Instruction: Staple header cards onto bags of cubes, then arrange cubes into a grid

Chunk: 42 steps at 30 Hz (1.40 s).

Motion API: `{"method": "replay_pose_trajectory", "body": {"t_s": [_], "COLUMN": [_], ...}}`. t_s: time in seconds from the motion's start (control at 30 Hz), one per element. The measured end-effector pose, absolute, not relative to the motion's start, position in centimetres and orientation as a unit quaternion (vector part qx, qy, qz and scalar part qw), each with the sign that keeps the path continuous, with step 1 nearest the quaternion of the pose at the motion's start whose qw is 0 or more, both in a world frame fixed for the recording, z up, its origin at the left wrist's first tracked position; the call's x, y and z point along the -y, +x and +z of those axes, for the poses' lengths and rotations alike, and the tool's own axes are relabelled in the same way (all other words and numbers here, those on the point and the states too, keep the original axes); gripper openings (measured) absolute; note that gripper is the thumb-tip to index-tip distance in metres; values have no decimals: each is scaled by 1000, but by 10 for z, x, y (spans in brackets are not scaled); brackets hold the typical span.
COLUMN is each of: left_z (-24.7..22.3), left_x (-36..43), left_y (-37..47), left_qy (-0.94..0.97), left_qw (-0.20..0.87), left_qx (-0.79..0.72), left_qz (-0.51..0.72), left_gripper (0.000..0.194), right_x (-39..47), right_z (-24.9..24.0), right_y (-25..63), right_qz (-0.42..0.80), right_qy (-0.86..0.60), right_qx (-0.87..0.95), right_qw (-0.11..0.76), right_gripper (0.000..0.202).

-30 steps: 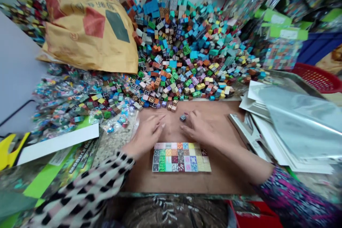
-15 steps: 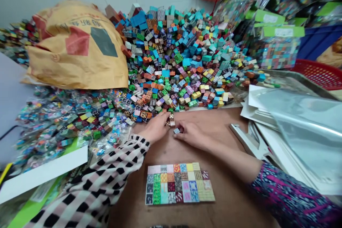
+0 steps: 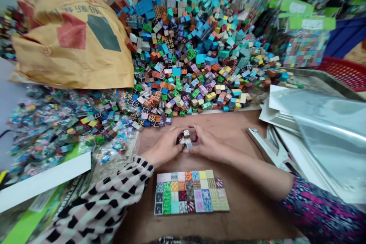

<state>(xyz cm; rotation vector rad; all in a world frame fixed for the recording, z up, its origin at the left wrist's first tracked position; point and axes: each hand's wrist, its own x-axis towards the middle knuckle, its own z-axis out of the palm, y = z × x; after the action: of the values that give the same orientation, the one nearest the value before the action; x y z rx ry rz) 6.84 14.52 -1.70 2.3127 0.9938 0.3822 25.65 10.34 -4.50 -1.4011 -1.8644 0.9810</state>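
My left hand (image 3: 167, 145) and my right hand (image 3: 206, 143) meet around a small cluster of patterned cubes (image 3: 187, 140) over the brown board (image 3: 228, 122). Fingers of the left press on the cluster's left side, those of the right on its right side. Nearer to me, a flat block of patterned cubes (image 3: 190, 194) lies in rows, several colours side by side. Beyond my hands rises a large heap of loose coloured cubes (image 3: 197, 61).
A yellow printed sack (image 3: 74, 42) rests on the heap's left. Small plastic-wrapped pieces (image 3: 54, 122) spread below it. A stapler-like metal tool (image 3: 268, 148) and clear plastic sheets (image 3: 334, 129) lie at the right, a red basket (image 3: 343, 76) behind.
Both hands have drawn closer together and slightly toward me. The cubes that were apart between them now sit together. The camera view has shifted a little.
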Motion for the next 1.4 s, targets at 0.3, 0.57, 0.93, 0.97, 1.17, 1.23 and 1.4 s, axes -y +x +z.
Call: {"method": "replay_pose_trajectory", "body": {"t_s": [0.3,0.57,0.93,0.97,1.17,1.23,1.4], "left_z": [-26,-26,-23,-23,-21,-20,-19], "left_x": [-134,-134,-131,-130,-129,-129,-127], "left_y": [70,59,47,49,63,66,65], "left_qy": [843,843,834,830,825,825,822], "left_qw": [296,316,354,355,364,370,383], "left_qx": [-424,-411,-412,-418,-419,-413,-406], "left_qz": [151,144,100,98,106,109,114], "left_gripper": [42,48,83,87,79,75,61], "right_x": [-114,-90,-75,-74,-81,-88,-103], "right_z": [-46,-25,-22,-21,-29,-33,-35], "right_y": [247,255,255,257,271,270,262], "right_qz": [326,253,243,259,331,346,367], "right_qy": [-559,-530,-545,-553,-543,-527,-494], "right_qx": [685,743,777,769,752,755,761], "right_qw": [333,321,200,189,172,180,206], "right_gripper": [14,19,48,48,62,58,60]}}
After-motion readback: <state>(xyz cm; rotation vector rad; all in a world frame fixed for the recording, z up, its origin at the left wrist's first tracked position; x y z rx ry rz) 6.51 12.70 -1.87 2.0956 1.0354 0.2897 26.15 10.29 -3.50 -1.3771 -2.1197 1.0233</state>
